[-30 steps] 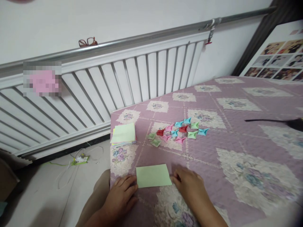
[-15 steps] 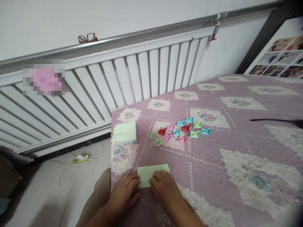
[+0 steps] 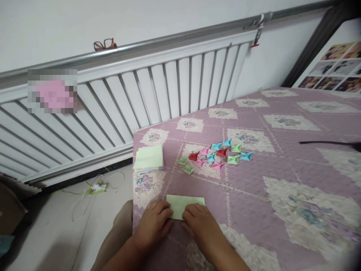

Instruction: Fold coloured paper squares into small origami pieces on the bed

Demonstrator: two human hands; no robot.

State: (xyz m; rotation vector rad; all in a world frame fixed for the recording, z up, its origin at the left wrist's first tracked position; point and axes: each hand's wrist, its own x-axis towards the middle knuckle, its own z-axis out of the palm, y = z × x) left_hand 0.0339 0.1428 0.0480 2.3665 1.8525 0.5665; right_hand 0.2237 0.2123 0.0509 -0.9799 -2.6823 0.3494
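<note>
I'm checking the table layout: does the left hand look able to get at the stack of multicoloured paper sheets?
Probably yes: nothing visible stands between the left hand and the stack of multicoloured paper sheets. The hand would likely need to leave the left end of the pale green paper rectangle first.

The left hand (image 3: 155, 218) touches a pale green sheet (image 3: 177, 210) at eight o'clock, the right hand (image 3: 200, 226) at four. From that sheet, a stack of paper (image 3: 149, 156) lies at eleven o'clock, small folded papers (image 3: 211, 157) at one, a photo board (image 3: 332, 67) at two, and a power strip (image 3: 99, 188) at nine.
</note>
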